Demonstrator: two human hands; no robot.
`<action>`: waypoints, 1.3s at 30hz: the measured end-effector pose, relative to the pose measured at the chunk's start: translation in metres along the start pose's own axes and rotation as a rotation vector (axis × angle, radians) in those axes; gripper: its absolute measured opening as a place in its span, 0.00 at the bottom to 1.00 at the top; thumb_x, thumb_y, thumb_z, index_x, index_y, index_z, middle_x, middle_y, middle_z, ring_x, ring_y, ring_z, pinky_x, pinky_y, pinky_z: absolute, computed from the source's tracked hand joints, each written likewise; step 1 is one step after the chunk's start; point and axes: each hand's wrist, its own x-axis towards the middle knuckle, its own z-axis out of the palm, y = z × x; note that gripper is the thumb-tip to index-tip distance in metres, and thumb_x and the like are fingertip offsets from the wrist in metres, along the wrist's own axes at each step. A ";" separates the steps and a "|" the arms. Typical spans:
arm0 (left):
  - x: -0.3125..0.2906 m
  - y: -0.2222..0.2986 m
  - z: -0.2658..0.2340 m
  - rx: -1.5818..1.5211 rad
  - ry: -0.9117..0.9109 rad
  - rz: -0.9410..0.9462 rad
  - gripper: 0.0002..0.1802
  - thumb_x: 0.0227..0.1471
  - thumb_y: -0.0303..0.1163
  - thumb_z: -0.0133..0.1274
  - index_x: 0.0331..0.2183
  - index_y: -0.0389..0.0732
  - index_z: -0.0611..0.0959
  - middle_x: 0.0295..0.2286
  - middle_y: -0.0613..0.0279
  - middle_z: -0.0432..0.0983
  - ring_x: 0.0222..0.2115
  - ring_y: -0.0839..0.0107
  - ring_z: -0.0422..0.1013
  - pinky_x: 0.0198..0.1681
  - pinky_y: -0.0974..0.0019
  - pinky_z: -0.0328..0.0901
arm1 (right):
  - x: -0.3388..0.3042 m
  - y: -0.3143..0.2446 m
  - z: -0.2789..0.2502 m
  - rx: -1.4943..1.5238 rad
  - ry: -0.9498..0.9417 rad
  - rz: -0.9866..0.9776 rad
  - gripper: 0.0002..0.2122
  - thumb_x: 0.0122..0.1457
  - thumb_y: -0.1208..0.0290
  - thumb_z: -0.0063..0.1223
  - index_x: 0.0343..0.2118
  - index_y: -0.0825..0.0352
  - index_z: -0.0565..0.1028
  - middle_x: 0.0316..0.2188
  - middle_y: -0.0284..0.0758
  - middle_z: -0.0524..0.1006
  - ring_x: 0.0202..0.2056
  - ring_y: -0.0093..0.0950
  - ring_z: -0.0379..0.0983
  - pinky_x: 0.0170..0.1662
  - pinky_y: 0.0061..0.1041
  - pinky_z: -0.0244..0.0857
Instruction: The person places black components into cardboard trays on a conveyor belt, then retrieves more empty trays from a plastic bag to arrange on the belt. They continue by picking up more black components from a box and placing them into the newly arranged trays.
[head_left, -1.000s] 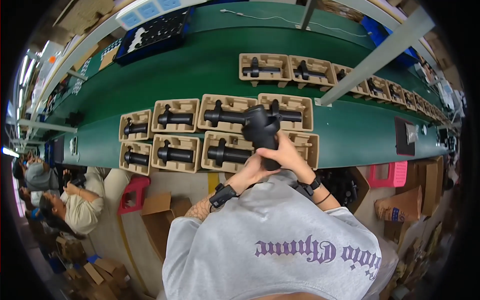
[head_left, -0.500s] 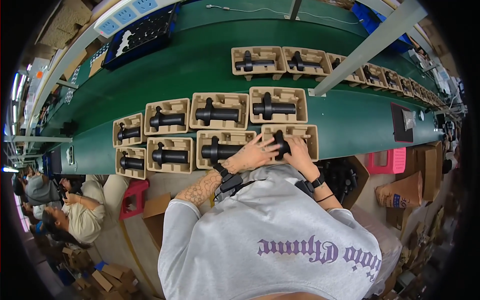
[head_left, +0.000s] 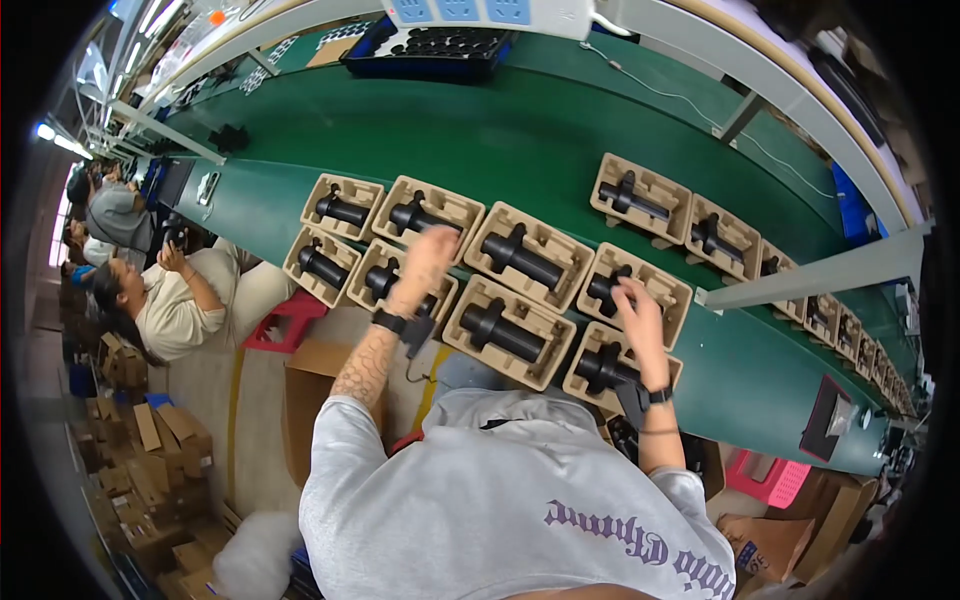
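Observation:
Two rows of tan moulded-pulp trays stand on the green bench in front of me, each holding a black cylindrical device with a raised ring collar. My right hand [head_left: 640, 312] reaches into the back row's right-hand tray [head_left: 670, 313], its fingers bent around the black cylindrical device [head_left: 604, 288] there. Over the trays further left hovers my left hand [head_left: 428, 264], smeared by motion, with its fingers unclear. Below my right wrist, the front row's right-hand tray [head_left: 577, 385] holds another device [head_left: 597, 370], partly hidden by my wrist strap.
Another line of filled trays [head_left: 650, 222] runs away to the right, beyond a slanting metal post [head_left: 830, 270]. A blue crate [head_left: 430, 62] of black parts sits at the back. Pink stools [head_left: 285, 322] and cardboard boxes stand below the bench; a person [head_left: 185, 300] sits at left.
Both hands have left the front right tray. My left hand has gone left above the trays, my right hand to the tray behind. The whole view has turned.

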 end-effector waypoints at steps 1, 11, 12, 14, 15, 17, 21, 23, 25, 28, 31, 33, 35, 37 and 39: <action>0.010 -0.020 -0.017 0.080 0.064 -0.042 0.13 0.49 0.34 0.45 0.30 0.34 0.79 0.29 0.46 0.74 0.32 0.49 0.70 0.36 0.57 0.66 | 0.015 0.002 0.018 -0.183 0.085 -0.041 0.22 0.56 0.58 0.46 0.47 0.72 0.67 0.42 0.46 0.71 0.45 0.41 0.66 0.48 0.35 0.60; 0.061 -0.221 -0.059 0.396 0.032 0.000 0.28 0.54 0.48 0.39 0.20 0.31 0.75 0.20 0.36 0.71 0.25 0.39 0.68 0.30 0.48 0.64 | 0.032 0.031 0.089 -0.626 0.285 0.081 0.21 0.50 0.55 0.50 0.39 0.68 0.73 0.44 0.46 0.69 0.50 0.42 0.60 0.50 0.39 0.55; 0.072 -0.194 -0.049 0.277 0.069 -0.151 0.27 0.54 0.48 0.40 0.22 0.31 0.74 0.21 0.35 0.71 0.26 0.38 0.68 0.30 0.48 0.63 | 0.031 0.027 0.084 -0.657 0.337 0.083 0.21 0.50 0.54 0.50 0.38 0.69 0.73 0.43 0.46 0.70 0.49 0.42 0.61 0.49 0.38 0.56; 0.083 -0.193 -0.042 0.273 0.052 -0.126 0.27 0.55 0.49 0.40 0.23 0.31 0.73 0.22 0.35 0.71 0.27 0.39 0.68 0.30 0.48 0.63 | 0.035 0.034 0.084 -0.705 0.288 0.180 0.22 0.48 0.51 0.50 0.36 0.67 0.74 0.40 0.42 0.71 0.50 0.39 0.60 0.50 0.44 0.52; 0.085 -0.189 -0.041 0.313 0.027 -0.156 0.27 0.55 0.49 0.40 0.24 0.31 0.73 0.22 0.36 0.71 0.26 0.40 0.68 0.29 0.48 0.63 | 0.037 0.032 0.085 -0.723 0.293 0.187 0.23 0.48 0.51 0.49 0.37 0.68 0.74 0.41 0.42 0.71 0.51 0.38 0.59 0.51 0.43 0.52; 0.086 -0.178 -0.041 0.347 0.024 -0.086 0.24 0.55 0.47 0.40 0.28 0.33 0.72 0.22 0.39 0.72 0.25 0.42 0.69 0.28 0.48 0.64 | 0.042 0.033 0.090 -0.736 0.292 0.216 0.23 0.47 0.52 0.50 0.39 0.68 0.73 0.43 0.42 0.71 0.51 0.37 0.59 0.52 0.45 0.51; 0.095 -0.187 -0.043 0.423 -0.076 -0.069 0.19 0.55 0.43 0.40 0.30 0.34 0.70 0.21 0.42 0.73 0.24 0.45 0.71 0.26 0.49 0.66 | 0.046 0.018 0.109 -0.742 0.280 0.269 0.23 0.45 0.56 0.53 0.39 0.72 0.72 0.43 0.43 0.70 0.50 0.38 0.61 0.53 0.57 0.44; 0.097 -0.184 -0.042 0.455 -0.079 -0.058 0.18 0.56 0.42 0.39 0.29 0.34 0.70 0.22 0.43 0.74 0.24 0.45 0.72 0.27 0.50 0.66 | 0.050 0.017 0.121 -0.744 0.318 0.311 0.22 0.46 0.57 0.52 0.38 0.72 0.72 0.43 0.44 0.70 0.49 0.39 0.62 0.53 0.57 0.44; 0.096 -0.181 -0.042 0.433 -0.057 -0.076 0.18 0.56 0.42 0.39 0.29 0.34 0.71 0.22 0.43 0.74 0.24 0.45 0.72 0.27 0.50 0.66 | 0.056 0.016 0.130 -0.768 0.344 0.368 0.18 0.47 0.60 0.51 0.34 0.71 0.72 0.40 0.44 0.71 0.45 0.40 0.65 0.52 0.57 0.45; 0.094 -0.186 -0.050 0.434 -0.037 -0.141 0.18 0.56 0.42 0.39 0.29 0.35 0.71 0.22 0.43 0.74 0.24 0.45 0.72 0.27 0.49 0.66 | 0.067 0.013 0.144 -0.778 0.437 0.319 0.12 0.46 0.63 0.51 0.29 0.67 0.70 0.33 0.38 0.71 0.41 0.39 0.66 0.48 0.57 0.49; 0.095 -0.201 -0.059 0.447 -0.022 -0.209 0.17 0.56 0.41 0.39 0.29 0.35 0.70 0.21 0.42 0.74 0.24 0.45 0.72 0.27 0.49 0.66 | 0.079 -0.001 0.154 -0.758 0.444 0.267 0.12 0.47 0.63 0.51 0.30 0.66 0.71 0.33 0.39 0.72 0.41 0.39 0.66 0.48 0.57 0.50; 0.096 -0.203 -0.066 0.450 0.007 -0.203 0.17 0.56 0.41 0.39 0.29 0.35 0.71 0.21 0.42 0.74 0.25 0.45 0.72 0.27 0.49 0.66 | 0.082 -0.005 0.158 -0.771 0.409 0.275 0.12 0.47 0.63 0.51 0.30 0.66 0.72 0.34 0.39 0.72 0.41 0.39 0.67 0.48 0.57 0.51; 0.102 -0.206 -0.065 0.460 0.021 -0.219 0.17 0.56 0.41 0.39 0.30 0.35 0.71 0.21 0.42 0.74 0.25 0.44 0.71 0.27 0.49 0.66 | 0.081 -0.004 0.152 -0.776 0.421 0.244 0.12 0.48 0.62 0.51 0.31 0.66 0.72 0.34 0.39 0.72 0.41 0.39 0.67 0.48 0.57 0.51; 0.103 -0.211 -0.070 0.457 0.026 -0.240 0.17 0.56 0.41 0.39 0.30 0.35 0.70 0.21 0.41 0.74 0.25 0.43 0.71 0.27 0.49 0.66 | 0.081 -0.004 0.154 -0.778 0.410 0.234 0.13 0.48 0.63 0.49 0.32 0.66 0.72 0.34 0.39 0.71 0.41 0.38 0.66 0.48 0.57 0.51; 0.102 -0.212 -0.072 0.404 -0.014 -0.214 0.16 0.56 0.41 0.40 0.30 0.35 0.70 0.22 0.41 0.74 0.26 0.43 0.71 0.27 0.49 0.66 | 0.083 -0.006 0.156 -0.787 0.401 0.241 0.11 0.48 0.64 0.50 0.31 0.66 0.71 0.34 0.38 0.71 0.41 0.39 0.66 0.47 0.57 0.51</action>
